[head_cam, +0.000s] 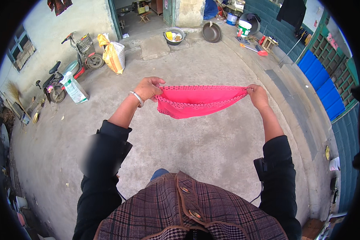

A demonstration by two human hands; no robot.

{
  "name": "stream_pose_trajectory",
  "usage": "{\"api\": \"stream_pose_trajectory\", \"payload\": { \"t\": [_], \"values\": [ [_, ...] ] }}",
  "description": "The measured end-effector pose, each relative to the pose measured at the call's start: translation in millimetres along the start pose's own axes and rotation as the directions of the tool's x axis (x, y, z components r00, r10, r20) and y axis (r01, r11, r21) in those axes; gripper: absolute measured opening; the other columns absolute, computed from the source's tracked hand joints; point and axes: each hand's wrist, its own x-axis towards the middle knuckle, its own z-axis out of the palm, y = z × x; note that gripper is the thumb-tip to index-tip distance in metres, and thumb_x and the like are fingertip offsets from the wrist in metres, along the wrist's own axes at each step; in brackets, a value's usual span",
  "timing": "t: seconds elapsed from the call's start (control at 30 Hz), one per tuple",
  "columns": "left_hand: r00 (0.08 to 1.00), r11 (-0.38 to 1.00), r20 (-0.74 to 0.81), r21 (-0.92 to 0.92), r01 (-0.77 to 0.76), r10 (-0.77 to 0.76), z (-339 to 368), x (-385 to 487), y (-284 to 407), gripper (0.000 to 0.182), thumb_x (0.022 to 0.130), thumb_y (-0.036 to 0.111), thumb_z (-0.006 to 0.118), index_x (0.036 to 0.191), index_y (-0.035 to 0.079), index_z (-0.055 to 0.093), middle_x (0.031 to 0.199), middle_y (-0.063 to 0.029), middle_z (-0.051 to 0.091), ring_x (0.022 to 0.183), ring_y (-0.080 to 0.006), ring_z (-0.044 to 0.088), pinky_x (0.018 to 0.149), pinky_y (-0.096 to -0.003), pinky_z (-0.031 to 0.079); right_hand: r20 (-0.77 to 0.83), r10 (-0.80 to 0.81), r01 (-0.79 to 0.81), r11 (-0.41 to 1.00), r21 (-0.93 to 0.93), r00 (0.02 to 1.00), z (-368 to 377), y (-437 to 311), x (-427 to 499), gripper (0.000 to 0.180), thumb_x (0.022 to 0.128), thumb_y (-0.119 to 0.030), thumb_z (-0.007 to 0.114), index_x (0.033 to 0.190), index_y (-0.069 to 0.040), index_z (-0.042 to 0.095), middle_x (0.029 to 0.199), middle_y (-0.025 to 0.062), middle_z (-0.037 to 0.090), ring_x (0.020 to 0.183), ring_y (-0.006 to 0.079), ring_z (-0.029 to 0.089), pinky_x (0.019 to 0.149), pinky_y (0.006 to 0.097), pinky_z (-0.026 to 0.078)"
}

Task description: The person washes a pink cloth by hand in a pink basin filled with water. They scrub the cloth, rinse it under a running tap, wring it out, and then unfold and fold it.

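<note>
A bright pink cloth item (198,110) with a dark-dotted trim is stretched sideways in front of me, above the concrete ground. Its two dotted edges hang apart, so an opening shows between them. My left hand (148,88), with a silver bangle at the wrist, pinches its left end. The right end is gripped between the thumb and fingers of my right hand (258,95). Both arms reach forward in black sleeves. What the fabric's underside looks like is hidden.
Beyond the cloth, a metal basin with items (174,42) and a brown basin (212,32) stand near a doorway. An electric scooter (81,64) and filled sacks (114,57) are at the left. A concrete step (291,105) runs along the right, with a red shovel (262,53) near it.
</note>
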Motion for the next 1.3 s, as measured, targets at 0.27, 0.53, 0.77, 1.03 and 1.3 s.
{"api": "stream_pose_trajectory", "payload": {
  "t": [0.27,0.53,0.77,1.03,1.3],
  "values": [
    [0.991,0.889,0.035,-0.437,0.134,-0.132,-34,61,-17,0.022,0.078,0.002,0.060,0.100,0.001,0.057,0.083,-0.0071,0.062,0.066,-0.0145,0.062,0.052,-0.0305,0.055,0.512,0.176,-0.526,0.039,0.850,0.841,62,-44,84,0.019,0.089,-0.013,0.044,0.105,-0.003,0.048,0.094,0.0110,0.058,0.079,0.0217,0.061,0.068,0.0418,0.053],
    [0.999,0.977,0.021,-0.209,-0.037,0.042,-124,130,-31,0.032,0.075,-0.002,0.054,0.107,0.003,0.056,0.085,-0.0041,0.062,0.060,-0.0088,0.055,0.053,-0.0214,0.047,0.579,-0.177,-0.476,0.410,0.778,0.796,56,-97,189,0.024,0.079,0.000,0.046,0.102,-0.006,0.053,0.091,0.0063,0.058,0.079,0.0156,0.058,0.071,0.0310,0.050],
    [0.985,0.986,-0.163,-0.147,-0.077,0.052,-203,155,-55,0.033,0.079,-0.002,0.044,0.111,0.002,0.052,0.084,-0.0059,0.061,0.054,-0.0079,0.055,0.048,-0.0213,0.051,0.606,-0.113,-0.374,0.693,0.617,0.788,105,-137,264,0.017,0.078,-0.004,0.047,0.090,-0.009,0.059,0.080,-0.0006,0.058,0.070,0.0075,0.053,0.059,0.0249,0.045],
    [0.830,1.000,-0.558,-0.013,0.001,-0.009,-232,163,-89,0.021,0.081,0.006,0.052,0.101,0.000,0.057,0.079,-0.0031,0.059,0.061,-0.0088,0.056,0.050,-0.0224,0.049,0.537,-0.319,-0.173,0.715,0.678,0.781,203,-202,343,0.021,0.079,-0.004,0.043,0.093,-0.009,0.057,0.075,-0.0024,0.055,0.064,0.0063,0.051,0.053,0.0217,0.041],
    [0.718,0.986,-0.693,0.065,0.156,-0.068,-306,131,-129,0.038,0.071,-0.005,0.047,0.107,0.005,0.056,0.090,-0.0030,0.060,0.061,-0.0086,0.054,0.046,-0.0219,0.045,0.648,-0.546,-0.171,0.680,0.713,0.531,301,-288,404,0.024,0.078,-0.005,0.047,0.101,-0.005,0.055,0.077,-0.0001,0.057,0.059,0.0067,0.052,0.050,0.0221,0.044]
  ]
}}
